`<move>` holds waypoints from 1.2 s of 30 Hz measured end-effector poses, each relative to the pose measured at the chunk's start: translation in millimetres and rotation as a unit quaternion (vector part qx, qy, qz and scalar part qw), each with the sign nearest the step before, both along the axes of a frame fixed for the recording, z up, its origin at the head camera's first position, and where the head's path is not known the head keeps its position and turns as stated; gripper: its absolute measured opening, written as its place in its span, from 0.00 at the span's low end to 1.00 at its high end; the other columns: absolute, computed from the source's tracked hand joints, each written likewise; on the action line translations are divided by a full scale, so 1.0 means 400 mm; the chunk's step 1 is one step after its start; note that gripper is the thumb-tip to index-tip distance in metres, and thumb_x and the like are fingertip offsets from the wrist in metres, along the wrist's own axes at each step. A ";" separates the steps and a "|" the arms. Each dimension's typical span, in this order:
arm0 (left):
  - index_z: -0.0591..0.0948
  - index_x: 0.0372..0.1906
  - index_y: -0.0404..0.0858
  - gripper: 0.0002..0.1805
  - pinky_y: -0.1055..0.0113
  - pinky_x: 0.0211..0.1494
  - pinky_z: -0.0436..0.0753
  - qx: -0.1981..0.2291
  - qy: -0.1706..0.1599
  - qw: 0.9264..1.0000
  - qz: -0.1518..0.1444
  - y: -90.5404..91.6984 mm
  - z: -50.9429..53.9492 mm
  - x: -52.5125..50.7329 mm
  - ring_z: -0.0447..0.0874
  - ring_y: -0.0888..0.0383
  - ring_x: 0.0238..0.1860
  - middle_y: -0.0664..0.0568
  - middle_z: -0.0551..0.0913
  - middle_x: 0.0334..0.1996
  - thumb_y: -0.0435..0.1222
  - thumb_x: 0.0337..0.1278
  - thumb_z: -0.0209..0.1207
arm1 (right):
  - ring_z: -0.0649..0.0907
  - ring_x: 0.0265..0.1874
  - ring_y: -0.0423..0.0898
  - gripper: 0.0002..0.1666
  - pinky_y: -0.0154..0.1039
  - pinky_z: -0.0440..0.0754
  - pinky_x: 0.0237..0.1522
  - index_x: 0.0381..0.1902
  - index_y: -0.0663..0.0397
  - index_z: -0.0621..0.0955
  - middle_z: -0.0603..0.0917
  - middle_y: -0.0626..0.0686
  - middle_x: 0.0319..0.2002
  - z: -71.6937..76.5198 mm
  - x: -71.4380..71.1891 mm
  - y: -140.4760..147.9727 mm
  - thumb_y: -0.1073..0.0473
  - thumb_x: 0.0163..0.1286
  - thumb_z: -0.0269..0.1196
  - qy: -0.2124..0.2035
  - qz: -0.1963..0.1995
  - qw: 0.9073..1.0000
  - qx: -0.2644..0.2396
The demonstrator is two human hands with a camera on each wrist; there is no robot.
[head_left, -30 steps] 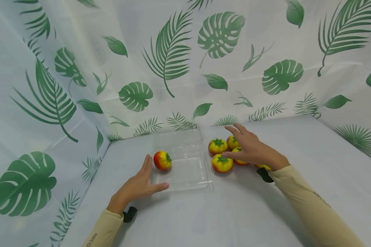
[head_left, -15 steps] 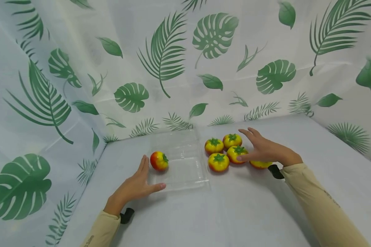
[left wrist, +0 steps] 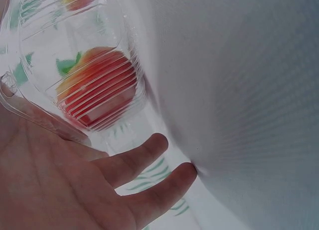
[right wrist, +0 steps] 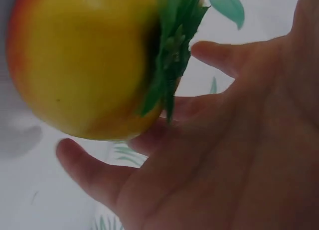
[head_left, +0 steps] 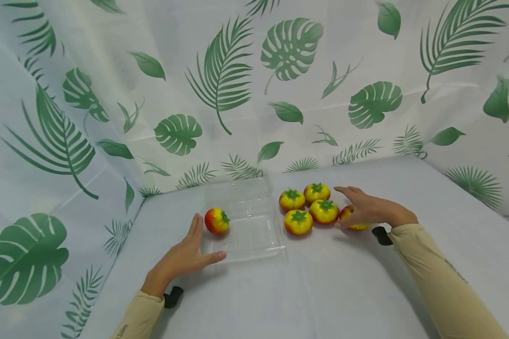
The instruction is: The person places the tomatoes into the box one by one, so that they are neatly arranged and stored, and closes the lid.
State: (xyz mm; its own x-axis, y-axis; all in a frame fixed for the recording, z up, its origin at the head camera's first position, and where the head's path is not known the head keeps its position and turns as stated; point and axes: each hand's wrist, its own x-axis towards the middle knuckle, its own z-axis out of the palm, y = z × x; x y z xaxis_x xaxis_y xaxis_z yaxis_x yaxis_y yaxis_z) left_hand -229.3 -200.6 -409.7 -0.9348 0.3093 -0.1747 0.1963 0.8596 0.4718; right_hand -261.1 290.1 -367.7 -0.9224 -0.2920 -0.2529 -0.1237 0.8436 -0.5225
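Observation:
In the head view, my left hand (head_left: 184, 254) lies along the left side of a clear plastic box (head_left: 254, 233), thumb at its near edge and fingers straight. One red-and-yellow tomato-like fruit (head_left: 216, 221) sits in the box near that hand. The left wrist view shows the same fruit (left wrist: 102, 88) through the ribbed wall. My right hand (head_left: 371, 209) hovers over a yellow-red fruit (head_left: 348, 214) with a green leafy top, partly hidden under it. Close up, this fruit (right wrist: 84, 60) lies beside the palm, the fingers spread and not wrapped round it.
Several more such fruits stand between box and right hand, among them a front one (head_left: 298, 222) and a right one (head_left: 324, 212). The box's clear lid (head_left: 237, 188) leans back behind it. A leaf-printed curtain (head_left: 233, 94) borders the white table (head_left: 254, 301).
My right hand has moved right, from above the group of fruits to the rightmost one, uncovering the others. My left hand stays at the box. The head view has shifted slightly.

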 end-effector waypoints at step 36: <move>0.35 0.87 0.33 0.73 0.37 0.77 0.66 0.005 -0.002 1.000 0.002 0.001 -0.008 -0.004 0.53 0.36 0.83 0.40 0.30 0.87 0.72 0.59 0.64 | 0.76 0.56 0.66 0.38 0.69 0.79 0.59 0.71 0.63 0.77 0.78 0.70 0.63 -0.051 -0.059 0.089 0.40 0.79 0.64 0.112 -0.032 0.993 -0.005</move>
State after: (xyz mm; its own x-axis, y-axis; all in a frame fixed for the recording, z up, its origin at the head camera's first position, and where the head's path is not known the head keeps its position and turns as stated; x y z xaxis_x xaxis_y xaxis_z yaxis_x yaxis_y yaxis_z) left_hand -231.1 -200.1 -412.9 -0.9354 0.3072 -0.1748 0.1910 0.8554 0.4814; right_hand -284.6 325.7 -388.2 -0.9719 -0.2326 -0.0373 -0.1840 0.8484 -0.4963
